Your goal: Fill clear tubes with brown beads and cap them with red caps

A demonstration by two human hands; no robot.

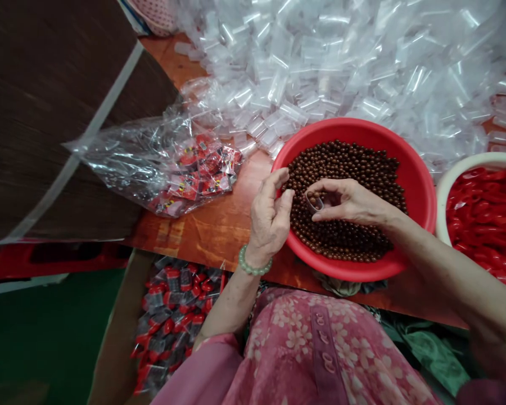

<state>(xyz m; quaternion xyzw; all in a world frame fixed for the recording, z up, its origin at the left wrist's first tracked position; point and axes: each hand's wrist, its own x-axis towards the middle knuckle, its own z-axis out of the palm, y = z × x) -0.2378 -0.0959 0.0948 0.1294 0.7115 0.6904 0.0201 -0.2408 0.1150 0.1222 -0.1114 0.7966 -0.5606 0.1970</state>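
A red basin (417,185) full of small brown beads (349,169) stands on the orange table. My right hand (349,201) hovers over the beads, fingers pinched on a small clear tube (313,201) with a few beads inside. My left hand (270,216) is at the basin's left rim, fingers curled together close to the tube; whether it holds a bead I cannot make out. A green bead bracelet (253,266) circles the left wrist.
A heap of clear plastic tubes (346,62) covers the back of the table. A clear bag of red packets (185,171) lies to the left. A white bowl of red pieces (489,214) is at right. A cardboard box of packed red items (172,315) sits below.
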